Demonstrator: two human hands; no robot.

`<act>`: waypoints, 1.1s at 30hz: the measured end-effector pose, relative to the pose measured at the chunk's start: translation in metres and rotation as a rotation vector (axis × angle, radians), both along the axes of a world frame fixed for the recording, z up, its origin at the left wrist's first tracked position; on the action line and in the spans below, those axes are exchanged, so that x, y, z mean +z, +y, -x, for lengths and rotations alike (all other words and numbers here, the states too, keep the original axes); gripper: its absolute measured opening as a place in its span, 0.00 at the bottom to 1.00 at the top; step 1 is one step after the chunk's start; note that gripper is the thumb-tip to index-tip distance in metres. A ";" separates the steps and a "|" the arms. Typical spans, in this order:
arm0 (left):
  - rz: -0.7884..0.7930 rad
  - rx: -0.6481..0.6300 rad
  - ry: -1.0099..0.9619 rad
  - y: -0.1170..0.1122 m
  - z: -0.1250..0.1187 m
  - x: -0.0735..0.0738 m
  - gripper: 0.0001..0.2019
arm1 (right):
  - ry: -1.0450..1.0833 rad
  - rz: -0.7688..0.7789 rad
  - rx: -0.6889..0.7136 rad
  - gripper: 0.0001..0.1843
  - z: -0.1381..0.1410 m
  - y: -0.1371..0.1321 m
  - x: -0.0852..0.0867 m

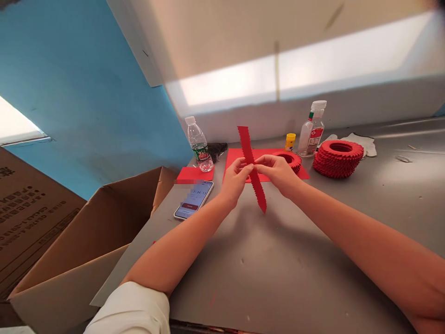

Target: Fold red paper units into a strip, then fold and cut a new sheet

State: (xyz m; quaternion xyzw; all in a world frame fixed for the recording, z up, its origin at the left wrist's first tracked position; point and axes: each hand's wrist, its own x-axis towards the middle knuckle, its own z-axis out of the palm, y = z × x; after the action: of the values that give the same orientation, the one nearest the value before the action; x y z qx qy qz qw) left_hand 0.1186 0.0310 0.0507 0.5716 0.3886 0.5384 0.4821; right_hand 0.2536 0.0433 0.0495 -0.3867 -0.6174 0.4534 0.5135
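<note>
A long pleated strip of red paper (pixel 256 190) is held above the grey table (pixel 295 260), slanting from upper left to lower right. My left hand (pixel 234 181) pinches its middle from the left. My right hand (pixel 276 171) pinches the same spot from the right. Both hands are closed on the strip, fingertips almost touching. A sheet of red paper (pixel 239 160) lies flat just behind my hands.
Two rings of folded red paper, a big one (pixel 338 158) and a smaller one (pixel 292 160). A glue bottle (pixel 312 130), a yellow cap (pixel 290 141), a water bottle (pixel 200 146), a phone (pixel 193 199), white gloves (pixel 361 141). An open cardboard box (pixel 86 241) stands at left.
</note>
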 end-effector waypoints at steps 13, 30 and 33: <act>-0.052 0.040 -0.050 0.002 0.001 -0.002 0.07 | -0.045 -0.052 -0.008 0.08 0.003 -0.003 -0.001; -0.185 0.049 0.087 -0.007 0.000 0.004 0.08 | 0.125 -0.175 0.055 0.06 0.002 -0.010 0.011; -0.191 0.051 0.096 -0.008 0.000 0.005 0.08 | 0.179 -0.155 0.042 0.05 0.005 -0.012 0.010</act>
State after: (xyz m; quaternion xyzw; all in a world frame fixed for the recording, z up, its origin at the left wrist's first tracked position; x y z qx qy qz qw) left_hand 0.1182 0.0228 0.0555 0.6299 0.3726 0.5571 0.3925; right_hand 0.2489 0.0316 0.0593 -0.2908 -0.6104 0.4476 0.5853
